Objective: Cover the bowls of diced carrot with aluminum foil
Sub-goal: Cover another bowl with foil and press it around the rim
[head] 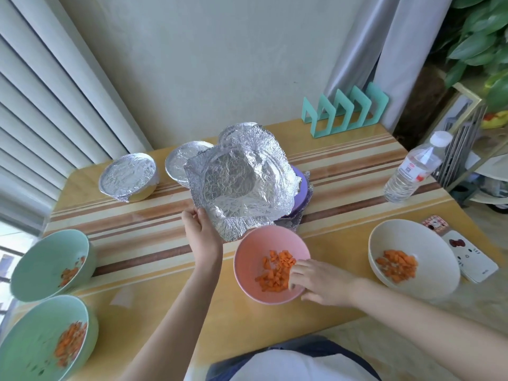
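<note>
Left hand (202, 232) pinching foil (242, 182), right (321, 281) (gripping bowl (248, 244))

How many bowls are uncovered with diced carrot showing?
4: a far green bowl and a near green bowl at left; a pink bowl in the centre; a cream bowl at right. The foil sheet mostly hides a purple bowl.

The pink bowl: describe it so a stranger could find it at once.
On the striped wooden table, look at the middle of the near side. The pink bowl sits there, the right hand gripping its rim, green bowls to its left, a cream bowl to its right. It alone is pink.
</note>
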Tool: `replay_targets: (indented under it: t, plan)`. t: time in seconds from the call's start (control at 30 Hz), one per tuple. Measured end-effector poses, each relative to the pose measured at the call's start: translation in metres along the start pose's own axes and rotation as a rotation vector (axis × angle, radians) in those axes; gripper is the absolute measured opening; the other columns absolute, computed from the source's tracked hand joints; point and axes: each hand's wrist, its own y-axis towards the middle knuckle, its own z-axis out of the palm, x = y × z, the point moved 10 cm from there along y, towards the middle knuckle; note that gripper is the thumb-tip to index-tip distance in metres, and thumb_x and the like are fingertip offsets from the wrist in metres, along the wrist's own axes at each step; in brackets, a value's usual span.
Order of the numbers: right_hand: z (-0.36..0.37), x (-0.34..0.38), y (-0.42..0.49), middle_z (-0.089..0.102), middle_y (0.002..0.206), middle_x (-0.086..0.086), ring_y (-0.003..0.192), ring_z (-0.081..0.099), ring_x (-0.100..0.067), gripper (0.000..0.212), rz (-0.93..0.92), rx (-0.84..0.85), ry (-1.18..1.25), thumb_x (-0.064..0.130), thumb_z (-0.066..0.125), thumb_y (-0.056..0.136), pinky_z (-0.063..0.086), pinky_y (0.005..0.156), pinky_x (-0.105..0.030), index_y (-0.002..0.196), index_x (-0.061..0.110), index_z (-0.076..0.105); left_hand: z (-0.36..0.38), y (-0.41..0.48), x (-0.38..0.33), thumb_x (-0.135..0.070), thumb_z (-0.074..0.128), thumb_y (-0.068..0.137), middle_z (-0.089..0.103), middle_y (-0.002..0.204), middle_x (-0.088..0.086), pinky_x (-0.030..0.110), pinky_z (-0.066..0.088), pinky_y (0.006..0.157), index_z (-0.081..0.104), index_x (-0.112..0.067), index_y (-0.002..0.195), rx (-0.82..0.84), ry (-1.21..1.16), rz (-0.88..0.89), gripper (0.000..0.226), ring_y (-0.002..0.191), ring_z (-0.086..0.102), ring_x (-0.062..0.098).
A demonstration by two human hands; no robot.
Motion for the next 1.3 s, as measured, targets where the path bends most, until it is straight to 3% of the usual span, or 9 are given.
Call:
replay_targets:
  t: [0.13,0.23,0.37,0.43,0.53,0.67,0.87,1.03,1.3]
  plan:
    - [-0.025,-0.034,-0.017,0.045,0.129,0.016,0.118,0.046,-0.002,0.043,0.364,-0.203,0.56,0.03,0.061,0.088,0.033,0.101,-0.015,0.127,0.029,0.043,0.007,-0.004,0.01,-0.02,0.034,0.101,0.035,0.069,0.0,0.035,0.031,0.061,0.038,-0.02,0.08,0.095,0.041,-0.008,0.021,0.059,0.031,0.015]
    - [-0.05,-0.061,-0.033,0.059,0.121,0.004,0.103,0.058,0.0,0.022,0.545,-0.553,0.975,0.034,0.04,0.097,0.047,0.091,-0.016,0.118,0.031,0.044,0.01,-0.014,0.009,-0.015,0.035,0.101,0.035,0.067,-0.001,0.019,0.031,0.052,0.038,-0.008,0.085,0.159,0.083,0.026,0.017,0.056,0.031,0.01]
    - [-0.058,-0.073,-0.036,0.059,0.118,0.002,0.104,0.061,-0.013,0.05,0.638,-0.645,1.385,0.059,0.027,0.09,0.056,0.075,-0.025,0.121,0.027,0.05,0.018,-0.031,0.013,-0.01,0.036,0.1,0.043,0.069,-0.002,0.012,0.031,0.05,0.041,-0.003,0.087,0.284,0.14,0.091,0.015,0.052,0.038,-0.002]
    - [-0.056,-0.074,-0.038,0.062,0.112,0.004,0.101,0.061,-0.012,0.058,0.703,-0.613,1.326,0.067,0.04,0.083,0.054,0.081,-0.032,0.123,0.025,0.05,0.021,-0.038,0.023,-0.01,0.036,0.1,0.044,0.07,-0.002,0.015,0.032,0.053,0.04,-0.009,0.083,0.344,0.165,0.081,0.017,0.055,0.038,-0.001]
    - [-0.042,-0.088,-0.051,0.062,0.105,-0.013,0.091,0.062,-0.027,0.036,0.861,-0.651,1.095,0.034,0.061,0.087,0.044,0.071,-0.031,0.113,0.009,0.052,0.023,-0.046,0.04,-0.013,0.038,0.099,0.046,0.071,0.0,0.03,0.032,0.059,0.04,-0.017,0.08,0.412,0.207,0.044,0.02,0.062,0.04,0.013]
    - [-0.025,-0.088,-0.058,0.048,0.075,-0.014,0.061,0.039,-0.018,0.021,0.915,-0.629,0.92,0.017,0.056,0.089,0.027,0.055,-0.029,0.094,-0.003,0.052,0.013,-0.052,0.066,-0.015,0.04,0.099,0.054,0.069,0.007,0.035,0.031,0.054,0.044,-0.008,0.088,0.391,0.381,-0.009,0.013,0.063,0.046,0.027]
    - [-0.012,-0.083,-0.053,0.044,0.07,-0.001,0.048,0.033,-0.011,0.019,0.876,-0.59,0.746,0.019,0.055,0.093,0.026,0.042,-0.016,0.084,0.009,0.042,0.0,-0.062,0.106,-0.023,0.038,0.1,0.057,0.071,0.008,0.034,0.028,0.055,0.042,-0.012,0.094,0.435,0.582,-0.059,0.013,0.073,0.056,0.036]
    - [-0.019,-0.077,-0.047,0.032,0.057,0.003,0.05,0.025,-0.011,0.039,0.898,-0.607,0.588,0.017,0.045,0.098,0.017,0.046,-0.026,0.065,0.02,0.025,-0.003,-0.064,0.109,-0.023,0.036,0.1,0.052,0.063,0.006,0.036,0.028,0.055,0.04,-0.011,0.095,0.412,0.575,-0.056,0.013,0.064,0.048,0.033]
    - [-0.003,-0.076,-0.053,0.037,0.06,0.0,0.047,0.031,-0.015,0.022,0.935,-0.504,0.492,0.027,0.033,0.102,0.02,0.044,-0.026,0.086,0.013,0.039,-0.003,-0.077,0.111,-0.017,0.036,0.1,0.05,0.056,0.004,0.036,0.026,0.052,0.035,-0.015,0.092,0.489,0.587,0.007,0.008,0.053,0.044,0.027]
